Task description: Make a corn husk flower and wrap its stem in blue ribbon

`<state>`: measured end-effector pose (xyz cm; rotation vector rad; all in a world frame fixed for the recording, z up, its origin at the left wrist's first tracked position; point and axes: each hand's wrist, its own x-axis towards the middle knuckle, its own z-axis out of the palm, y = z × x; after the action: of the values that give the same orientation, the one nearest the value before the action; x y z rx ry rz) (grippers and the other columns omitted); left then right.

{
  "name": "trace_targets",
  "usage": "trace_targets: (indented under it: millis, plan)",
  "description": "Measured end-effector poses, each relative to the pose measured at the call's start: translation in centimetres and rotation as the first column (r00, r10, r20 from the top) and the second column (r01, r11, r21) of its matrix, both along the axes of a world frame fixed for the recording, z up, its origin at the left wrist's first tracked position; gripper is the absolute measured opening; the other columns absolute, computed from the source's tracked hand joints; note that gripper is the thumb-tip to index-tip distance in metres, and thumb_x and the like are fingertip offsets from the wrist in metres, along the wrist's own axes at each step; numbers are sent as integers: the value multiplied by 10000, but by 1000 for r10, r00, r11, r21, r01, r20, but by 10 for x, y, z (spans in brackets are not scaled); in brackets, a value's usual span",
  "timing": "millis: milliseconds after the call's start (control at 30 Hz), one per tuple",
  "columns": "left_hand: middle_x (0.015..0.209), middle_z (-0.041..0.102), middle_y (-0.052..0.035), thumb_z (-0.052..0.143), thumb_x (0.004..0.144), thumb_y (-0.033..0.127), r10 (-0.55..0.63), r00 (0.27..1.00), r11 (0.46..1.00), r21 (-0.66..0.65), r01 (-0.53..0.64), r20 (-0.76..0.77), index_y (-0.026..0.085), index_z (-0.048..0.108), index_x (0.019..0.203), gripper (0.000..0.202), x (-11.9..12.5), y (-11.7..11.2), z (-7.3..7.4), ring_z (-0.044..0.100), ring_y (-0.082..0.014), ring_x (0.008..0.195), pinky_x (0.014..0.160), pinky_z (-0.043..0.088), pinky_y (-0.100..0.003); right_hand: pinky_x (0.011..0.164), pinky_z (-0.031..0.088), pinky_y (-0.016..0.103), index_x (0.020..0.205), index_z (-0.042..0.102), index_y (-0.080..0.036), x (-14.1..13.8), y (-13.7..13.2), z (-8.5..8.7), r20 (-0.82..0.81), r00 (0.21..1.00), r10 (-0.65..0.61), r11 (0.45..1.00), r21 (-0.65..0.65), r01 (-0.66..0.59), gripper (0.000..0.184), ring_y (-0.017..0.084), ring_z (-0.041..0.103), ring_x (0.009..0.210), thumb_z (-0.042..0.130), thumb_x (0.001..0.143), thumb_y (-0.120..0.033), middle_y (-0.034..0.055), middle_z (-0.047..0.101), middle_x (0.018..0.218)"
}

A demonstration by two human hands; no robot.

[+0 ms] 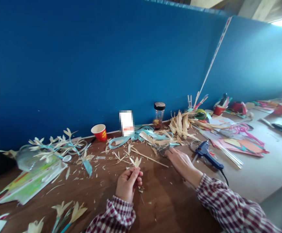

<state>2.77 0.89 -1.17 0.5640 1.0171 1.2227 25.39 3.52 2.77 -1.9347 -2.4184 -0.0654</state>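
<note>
My left hand (129, 181) pinches a small pale flower of dried husk (135, 162) between thumb and fingers, petals pointing up. My right hand (181, 161) reaches over the table, its fingers bent down and close together at what looks like a thin wire coil (162, 150); what they grip there is hidden. A blue hot glue gun (207, 156) lies to the right of this hand. Blue ribbon (121, 141) and a bundle of dried husks (181, 123) lie behind. Finished-looking husk flowers with blue stems (68, 220) stand at the lower left.
A red paper cup (99, 132) and a dark-lidded jar (158, 116) stand by the blue partition (94, 64). Husk scraps litter the brown table (160, 200). At left is a flowering husk branch (58, 145); at right, clear glue sticks (230, 157) and coloured paper (245, 147).
</note>
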Motion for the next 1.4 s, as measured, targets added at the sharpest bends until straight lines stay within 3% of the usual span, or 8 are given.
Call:
trace_targets:
  millis: [300, 467, 767, 933, 1133, 1267, 1400]
  plan:
    - [579, 645, -4, 814, 496, 347, -4, 1000, 1000, -14, 3, -22, 120, 664, 677, 327, 1, -2, 7, 522, -56, 433, 409, 445, -153, 636, 390, 219, 936, 633, -228, -18, 5, -4, -29, 992, 120, 991, -56, -121, 229, 164, 590, 804, 446, 873, -112, 48, 630, 947]
    - [573, 644, -3, 823, 486, 346, -6, 1000, 1000, -16, 6, 0, 117, 667, 678, 336, 0, -1, 6, 519, -48, 427, 404, 445, -145, 627, 382, 234, 865, 625, -179, -18, 11, -1, -29, 996, 87, 995, -40, -88, 209, 170, 590, 769, 419, 893, -151, 80, 634, 919]
    - [565, 648, -13, 831, 484, 350, -1, 1000, 1000, -23, 1, 16, 113, 668, 669, 342, 1, -1, 3, 525, -54, 431, 415, 452, -153, 570, 348, 254, 882, 581, -186, -13, 9, 7, -87, 996, -3, 1000, 26, 5, 225, 165, 595, 692, 376, 916, -271, 61, 611, 903]
    - [565, 654, -21, 800, 550, 365, -39, 999, 998, 39, 40, -19, 115, 666, 648, 300, -1, -2, -6, 512, -53, 421, 408, 429, -154, 613, 387, 255, 993, 564, -194, -28, 0, 4, -180, 979, 92, 996, 13, -91, 175, 178, 603, 758, 424, 890, -214, 59, 612, 950]
    - [563, 638, -7, 770, 599, 379, -52, 995, 996, 68, 58, -84, 118, 655, 658, 291, -2, -4, -11, 510, -54, 438, 416, 419, -153, 663, 415, 247, 835, 592, -189, -56, -19, 3, -254, 941, 225, 972, -15, -236, 132, 177, 593, 779, 475, 879, -231, 46, 639, 864]
    - [580, 627, 3, 753, 613, 404, 12, 997, 997, 80, -5, -81, 120, 652, 693, 313, -2, -2, -9, 505, -51, 438, 416, 423, -157, 680, 423, 253, 826, 603, -188, -71, -9, 5, -331, 903, 275, 956, -6, -293, 142, 178, 595, 780, 475, 882, -216, 42, 651, 848]
    - [616, 638, -7, 760, 598, 410, 188, 977, 980, 91, -179, -98, 115, 665, 752, 346, -4, 1, -9, 528, -59, 483, 446, 450, -160, 752, 429, 255, 946, 605, -196, -85, 29, 10, -375, 889, 265, 957, -12, -290, 175, 162, 600, 846, 434, 907, -197, 36, 660, 923]
